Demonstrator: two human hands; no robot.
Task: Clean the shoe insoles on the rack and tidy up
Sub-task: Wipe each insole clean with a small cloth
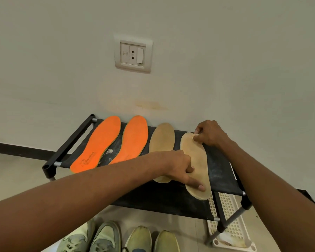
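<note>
Left hand [182,168] presses the tan insole [195,160] flat; right hand [207,134] fingers pinch a scrap [195,136] at its toe. Light, floppy; probably best gripped by an edge.

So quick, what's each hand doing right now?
Left hand: open, fingers pressing the tan insole.
Right hand: pinching a small wipe on that insole.

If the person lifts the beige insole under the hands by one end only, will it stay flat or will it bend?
It will probably droop: the beige insole looks thin and lies flat on the rack. It is likely light. The left hand presses it, perhaps because it slides when the right hand rubs it.
</note>
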